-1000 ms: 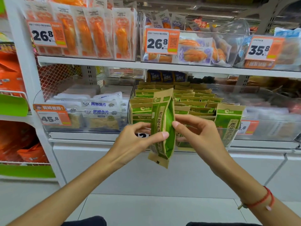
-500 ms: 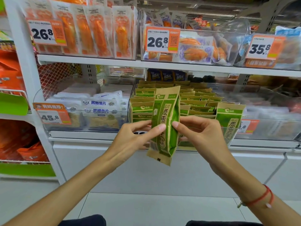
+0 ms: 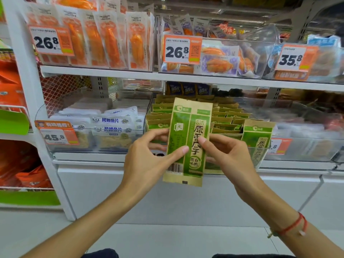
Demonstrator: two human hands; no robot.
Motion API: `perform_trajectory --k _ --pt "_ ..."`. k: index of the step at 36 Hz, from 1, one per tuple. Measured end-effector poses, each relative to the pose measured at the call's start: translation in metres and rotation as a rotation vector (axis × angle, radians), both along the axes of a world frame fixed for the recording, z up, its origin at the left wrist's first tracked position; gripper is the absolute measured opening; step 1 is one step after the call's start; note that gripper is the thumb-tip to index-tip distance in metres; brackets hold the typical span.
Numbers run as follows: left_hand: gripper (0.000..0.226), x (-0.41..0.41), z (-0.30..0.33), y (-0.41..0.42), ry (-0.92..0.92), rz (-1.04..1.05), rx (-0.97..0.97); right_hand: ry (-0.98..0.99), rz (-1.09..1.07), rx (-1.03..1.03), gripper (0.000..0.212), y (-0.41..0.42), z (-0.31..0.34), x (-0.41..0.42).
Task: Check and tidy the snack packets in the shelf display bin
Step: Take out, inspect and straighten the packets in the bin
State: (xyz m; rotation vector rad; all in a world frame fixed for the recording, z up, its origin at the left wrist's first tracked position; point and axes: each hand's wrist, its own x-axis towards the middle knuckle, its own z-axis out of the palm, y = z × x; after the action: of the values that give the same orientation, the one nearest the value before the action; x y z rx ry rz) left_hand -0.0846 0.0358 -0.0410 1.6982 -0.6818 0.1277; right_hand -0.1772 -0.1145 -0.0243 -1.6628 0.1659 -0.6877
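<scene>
In the head view, both hands held one green and kraft-paper snack packet (image 3: pixel 188 140) upright in front of the shelf, its printed face and barcode panel turned toward the camera. The left hand (image 3: pixel 149 157) pinched the packet's left side, thumb across the front near the barcode and fingers curled behind. The right hand (image 3: pixel 229 155) pinched the right side, thumb tip on the printed front and fingers behind. The packet hung clear of the clear display bin (image 3: pixel 256 161), in front of and slightly below its front wall.

Inside that bin, rows of matching green packets (image 3: pixel 227 118) stood in ranks, only their tops showing; one more packet (image 3: pixel 258 138) leaned upright against the bin's front right corner, standing taller than the rest. To the left, a neighbouring bin held white fish-snack packets (image 3: pixel 111 125) behind an orange price tag (image 3: pixel 57 135). On the shelf above stood orange vacuum-packed snacks (image 3: pixel 109 40).

The step in hand looked like the check: the packet was turned for reading rather than being placed. The next move would likely call for lifting it over the bin's front wall and slotting it upright into a row, label forward, without knocking the leaning packet at the corner.
</scene>
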Motion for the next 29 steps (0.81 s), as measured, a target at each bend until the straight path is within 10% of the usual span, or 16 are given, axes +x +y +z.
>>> perform_trajectory --k 5,11,19,29 --pt "0.035 -0.002 0.003 -0.001 -0.106 -0.030 -0.043 -0.168 -0.203 -0.122 0.015 0.001 0.001 0.000" --pt "0.069 -0.018 0.009 -0.005 0.174 -0.349 -0.144 -0.292 -0.293 -0.397 0.028 0.008 0.000 0.000" --pt "0.036 -0.026 0.022 -0.006 0.328 -0.355 -0.379 -0.267 -0.242 -0.817 0.039 0.011 -0.009 0.003" --pt "0.016 -0.006 0.022 -0.004 0.248 -0.308 -0.316 -0.222 -0.258 -0.714 0.036 -0.001 0.002 0.006"
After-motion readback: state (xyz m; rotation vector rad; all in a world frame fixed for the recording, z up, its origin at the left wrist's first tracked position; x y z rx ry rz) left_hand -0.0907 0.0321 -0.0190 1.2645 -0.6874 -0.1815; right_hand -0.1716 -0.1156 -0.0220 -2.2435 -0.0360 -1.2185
